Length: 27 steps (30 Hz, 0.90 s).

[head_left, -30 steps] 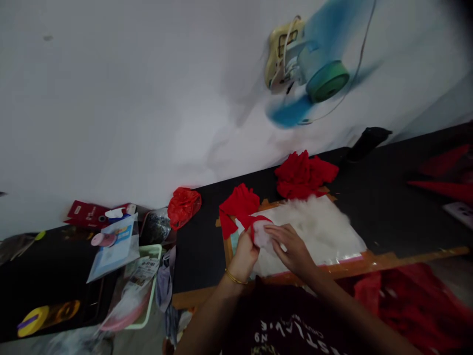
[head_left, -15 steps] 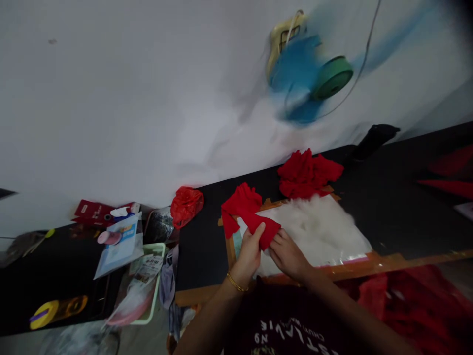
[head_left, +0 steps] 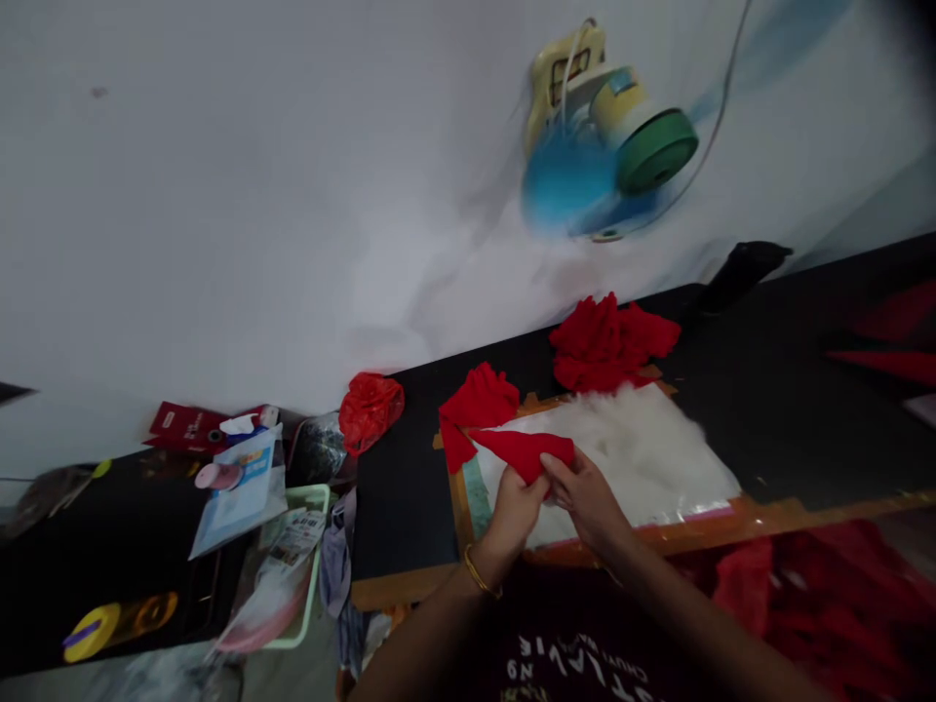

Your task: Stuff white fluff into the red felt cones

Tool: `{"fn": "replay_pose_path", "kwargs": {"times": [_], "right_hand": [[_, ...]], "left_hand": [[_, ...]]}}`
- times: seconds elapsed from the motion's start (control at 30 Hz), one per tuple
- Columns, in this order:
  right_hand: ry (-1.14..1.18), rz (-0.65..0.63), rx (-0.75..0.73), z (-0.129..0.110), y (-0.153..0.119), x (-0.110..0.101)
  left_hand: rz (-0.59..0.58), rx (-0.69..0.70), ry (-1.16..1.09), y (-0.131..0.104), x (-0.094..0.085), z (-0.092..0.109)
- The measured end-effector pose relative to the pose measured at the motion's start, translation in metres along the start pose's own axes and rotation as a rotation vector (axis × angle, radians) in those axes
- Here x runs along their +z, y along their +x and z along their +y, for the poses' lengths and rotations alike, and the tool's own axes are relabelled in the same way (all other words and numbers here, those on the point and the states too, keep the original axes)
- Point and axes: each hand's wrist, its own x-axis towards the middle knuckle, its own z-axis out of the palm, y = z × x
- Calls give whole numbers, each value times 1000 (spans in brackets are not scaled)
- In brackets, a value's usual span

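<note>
A pointed red cloth piece (head_left: 523, 448) is held between both hands above the near part of the table. My left hand (head_left: 516, 507), a gold bangle at its wrist, pinches the lower edge of the cloth. The fingers of my right hand (head_left: 585, 492) are closed on its wide right end. Under and behind the hands, fluffy white fibre (head_left: 636, 448) lies on a white sheet with taped edges. Another red cloth (head_left: 483, 400) rests at the sheet's left corner, and a larger red cloth pile (head_left: 606, 341) sits behind the fibre.
On the black table (head_left: 399, 487) lies a red plastic bag (head_left: 370, 411). A black object (head_left: 742, 278) stands by the wall. A blue-bladed fan (head_left: 574, 180) hangs above. At left are a green-rimmed basket (head_left: 311, 575) and a yellow-lidded bottle (head_left: 95, 632). Red fabric (head_left: 826, 604) is low right.
The held red cloth has turned and now points left, its wide end to the right. Both hands have shifted slightly right and changed their hold. The fan's blades have moved.
</note>
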Motion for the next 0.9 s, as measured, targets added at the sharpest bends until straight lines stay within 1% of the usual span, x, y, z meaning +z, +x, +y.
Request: {"fn": "replay_pose_path", "kwargs": {"times": [0.07, 0.13, 0.23, 0.3, 0.33, 0.47, 0.53, 0.6, 0.7, 0.8, 0.83, 0.9], "right_hand": [[1, 62, 12, -1, 1, 2], [-21, 94, 26, 0, 0, 1], [-61, 84, -1, 3, -2, 0], [-92, 55, -44, 5, -3, 3], [-114, 50, -68, 6, -3, 4], [-163, 68, -137, 7, -1, 4], [-161, 23, -133, 7, -1, 1], [-197, -59, -111, 8, 0, -3], [-344, -176, -69, 8, 1, -8], [-468, -226, -41, 6, 3, -10], [-477, -235, -40, 5, 3, -10], [-420, -249, -42, 4, 2, -9]], "left_hand": [[-27, -36, -69, -3, -5, 1], [-11, -45, -152, -4, -12, 4], [101, 68, -161, 1, -19, 12], [145, 129, -142, 7, -16, 17], [150, 129, -160, 10, -14, 18], [140, 54, -315, 19, -3, 15], [137, 30, -328, 20, -2, 10], [124, 8, -309, 19, -2, 6], [79, -12, -283, 16, -3, 4], [31, -34, -295, 13, -1, 8], [23, -40, -298, 13, -1, 10], [40, -45, -290, 12, -1, 12]]}}
